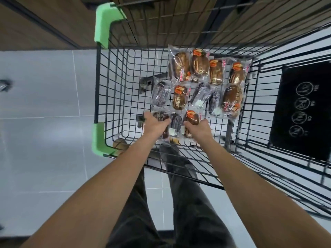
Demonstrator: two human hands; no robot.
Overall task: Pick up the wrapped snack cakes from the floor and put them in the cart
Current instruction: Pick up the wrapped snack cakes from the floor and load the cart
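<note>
L hand (155, 122) curled on dark cake pkt (162, 115) | R hand (199, 127) curled on brown cake pkt (193, 117) | both inside cart (97, 83) | other pkts (199, 67) in rows beyond.

A black wire cart (97, 83) with green corners (102, 22) stands on the grey tile floor (44, 86). Wrapped snack cakes (199, 66) lie flat on its wire bottom, side by side in rows. The far row has four brown ones. The middle row mixes dark and brown ones. More sit in the near row.
</note>
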